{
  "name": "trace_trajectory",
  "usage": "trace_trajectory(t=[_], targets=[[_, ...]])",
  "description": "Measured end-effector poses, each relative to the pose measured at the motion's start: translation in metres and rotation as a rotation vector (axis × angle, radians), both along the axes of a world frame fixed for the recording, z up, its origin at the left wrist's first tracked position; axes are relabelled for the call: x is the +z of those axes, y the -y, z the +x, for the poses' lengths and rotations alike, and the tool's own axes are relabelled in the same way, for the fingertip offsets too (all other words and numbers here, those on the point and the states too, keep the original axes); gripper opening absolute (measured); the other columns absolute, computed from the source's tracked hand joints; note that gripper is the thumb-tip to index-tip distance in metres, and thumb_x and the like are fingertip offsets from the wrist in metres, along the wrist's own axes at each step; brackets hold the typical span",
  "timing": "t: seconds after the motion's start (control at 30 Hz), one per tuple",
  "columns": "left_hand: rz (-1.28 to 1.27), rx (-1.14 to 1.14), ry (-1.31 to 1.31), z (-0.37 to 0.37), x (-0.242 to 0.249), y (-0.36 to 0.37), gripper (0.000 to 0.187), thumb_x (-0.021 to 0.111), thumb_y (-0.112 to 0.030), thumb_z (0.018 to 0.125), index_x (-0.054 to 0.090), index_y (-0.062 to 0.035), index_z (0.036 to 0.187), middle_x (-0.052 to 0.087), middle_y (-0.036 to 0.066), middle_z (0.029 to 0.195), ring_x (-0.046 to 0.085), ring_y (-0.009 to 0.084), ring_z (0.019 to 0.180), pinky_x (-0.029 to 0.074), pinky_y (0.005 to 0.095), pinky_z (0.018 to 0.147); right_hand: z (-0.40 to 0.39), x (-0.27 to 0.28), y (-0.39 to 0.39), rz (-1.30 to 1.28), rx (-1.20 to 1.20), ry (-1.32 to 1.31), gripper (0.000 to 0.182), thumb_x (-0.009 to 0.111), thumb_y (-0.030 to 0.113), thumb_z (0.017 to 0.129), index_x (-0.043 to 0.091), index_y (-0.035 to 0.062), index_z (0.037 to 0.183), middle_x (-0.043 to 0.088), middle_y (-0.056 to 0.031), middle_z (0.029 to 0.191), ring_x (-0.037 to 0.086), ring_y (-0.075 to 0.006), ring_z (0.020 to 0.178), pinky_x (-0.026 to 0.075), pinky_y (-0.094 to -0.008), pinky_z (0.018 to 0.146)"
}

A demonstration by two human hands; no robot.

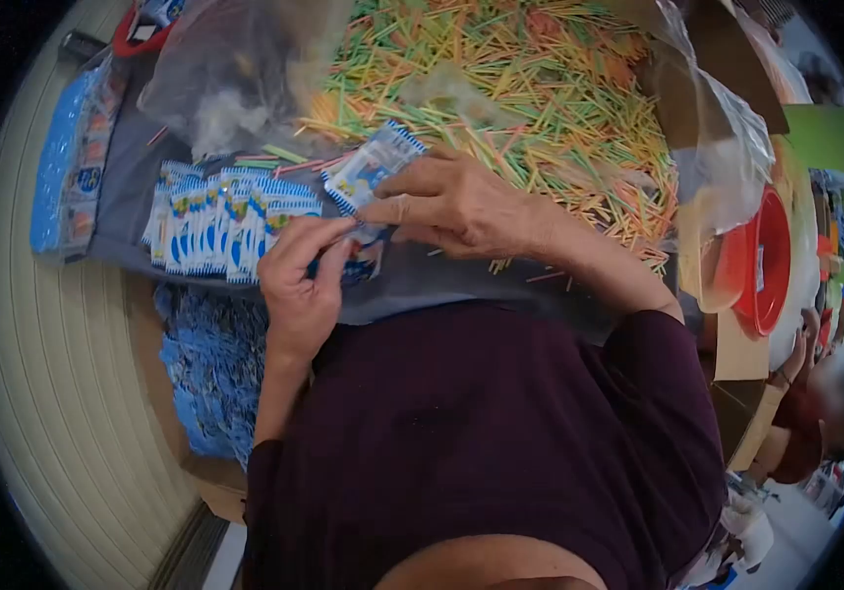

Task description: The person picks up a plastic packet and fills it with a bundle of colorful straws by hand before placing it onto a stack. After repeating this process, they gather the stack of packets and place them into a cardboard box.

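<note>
A small blue-and-white packet (371, 169) is held between both hands above a grey cloth (132, 177). My right hand (456, 206) pinches the packet's right side with thumb and fingers. My left hand (301, 280) grips its lower edge from below. Just left of the hands lies a row of several filled packets (225, 221) overlapping on the cloth. Behind the hands spreads a large heap of thin coloured sticks (530, 88), green, yellow, orange and pink.
A pile of empty blue packets (210, 364) sits in a cardboard box at lower left. A clear plastic bag (235, 69) lies at the back left. A stack of packets (73, 167) is at far left. Red bowls (761, 261) and another person (835, 413) are at right.
</note>
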State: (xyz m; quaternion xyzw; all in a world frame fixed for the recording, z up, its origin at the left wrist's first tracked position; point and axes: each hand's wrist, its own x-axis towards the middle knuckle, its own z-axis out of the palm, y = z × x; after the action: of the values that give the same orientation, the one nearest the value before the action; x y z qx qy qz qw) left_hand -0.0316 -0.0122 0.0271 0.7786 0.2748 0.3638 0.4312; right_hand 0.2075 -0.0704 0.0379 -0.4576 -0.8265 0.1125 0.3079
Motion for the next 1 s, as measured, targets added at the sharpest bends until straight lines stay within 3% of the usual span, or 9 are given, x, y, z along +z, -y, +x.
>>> trace_trajectory(t=[0.1,0.17,0.3,0.43,0.5,0.6,0.8,0.87,1.0], targets=[[0.232,0.134,-0.193,-0.005,-0.008,-0.006,0.031,0.062,0.012,0.079,0.069,0.0004,0.106,0.063,0.014,0.085,0.063,0.0279,0.076,0.05,0.0332,0.067,0.03,0.012,0.003,0.106,-0.096,-0.019,0.028,0.07,0.016,0.084,0.069,0.0122,0.112,0.068,-0.0108,0.108,0.065,-0.03,0.099,0.048,-0.0441,0.087],[0.354,0.131,-0.203,-0.009,-0.011,-0.019,0.036,0.06,0.013,0.077,0.069,0.0003,0.109,0.061,0.015,0.086,0.061,0.0316,0.077,0.049,0.0372,0.068,0.069,0.017,0.007,0.089,-0.366,-0.03,0.027,0.069,0.011,0.083,0.069,0.0089,0.11,0.069,-0.0123,0.108,0.066,-0.0332,0.095,0.051,-0.0448,0.083],[0.595,0.01,-0.399,-0.016,-0.013,-0.047,0.041,0.058,0.012,0.072,0.069,0.0003,0.11,0.058,0.014,0.085,0.057,0.0323,0.081,0.048,0.0415,0.073,0.171,0.006,0.031,-0.094,-0.725,0.32,0.044,0.069,0.004,0.08,0.066,0.0118,0.123,0.063,-0.0156,0.122,0.06,-0.0348,0.113,0.047,-0.047,0.097],[0.682,-0.061,-0.364,-0.022,-0.023,-0.057,0.04,0.06,0.011,0.072,0.069,0.0,0.109,0.059,0.013,0.09,0.058,0.0307,0.084,0.048,0.0398,0.073,0.185,0.017,0.052,-0.073,-0.72,0.735,0.066,0.066,-0.001,0.076,0.055,0.0199,0.137,0.053,-0.0161,0.137,0.048,-0.0357,0.128,0.036,-0.0521,0.108],[0.708,-0.074,-0.385,-0.018,-0.015,-0.052,0.039,0.061,0.01,0.072,0.069,-0.0003,0.109,0.06,0.012,0.092,0.058,0.03,0.085,0.048,0.0392,0.074,0.172,0.014,0.051,-0.127,-0.701,0.917,0.079,0.058,-0.006,0.077,0.046,0.0329,0.144,0.038,-0.0125,0.15,0.031,-0.0333,0.142,0.031,-0.0526,0.113],[0.872,0.059,-0.366,-0.003,0.004,-0.044,0.036,0.065,0.008,0.072,0.07,-0.0012,0.107,0.061,0.011,0.095,0.058,0.0301,0.087,0.049,0.0391,0.075,0.18,-0.007,0.039,-0.139,-0.581,0.879,0.076,0.059,-0.005,0.077,0.045,0.0269,0.145,0.037,-0.0131,0.151,0.028,-0.0316,0.143,0.028,-0.0572,0.112],[0.662,-0.103,-0.38,0.056,0.01,-0.013,0.029,0.073,-0.007,0.075,0.068,-0.0032,0.103,0.06,0.012,0.102,0.058,0.0326,0.096,0.05,0.0424,0.08,0.177,-0.002,0.025,-0.274,-0.485,0.93,0.05,0.063,0.006,0.079,0.054,0.0084,0.127,0.049,-0.013,0.136,0.035,-0.0305,0.137,0.03,-0.0524,0.106],[0.646,-0.054,-0.585,0.068,-0.01,-0.007,0.037,0.076,-0.008,0.072,0.066,-0.0022,0.108,0.06,0.013,0.108,0.057,0.0325,0.102,0.049,0.0417,0.082,0.175,-0.004,0.032,-0.227,-0.517,0.948,0.046,0.063,0.008,0.079,0.055,0.0083,0.124,0.051,-0.0129,0.132,0.038,-0.03,0.133,0.033,-0.0511,0.103],[0.604,-0.101,-0.565,0.066,-0.022,-0.003,0.036,0.073,-0.007,0.074,0.065,-0.0007,0.109,0.059,0.013,0.107,0.056,0.0325,0.101,0.05,0.041,0.082,0.185,-0.014,0.053,-0.102,-0.618,0.834,0.039,0.06,0.01,0.081,0.055,0.007,0.119,0.058,-0.0145,0.119,0.053,-0.0325,0.115,0.042,-0.0506,0.091]])
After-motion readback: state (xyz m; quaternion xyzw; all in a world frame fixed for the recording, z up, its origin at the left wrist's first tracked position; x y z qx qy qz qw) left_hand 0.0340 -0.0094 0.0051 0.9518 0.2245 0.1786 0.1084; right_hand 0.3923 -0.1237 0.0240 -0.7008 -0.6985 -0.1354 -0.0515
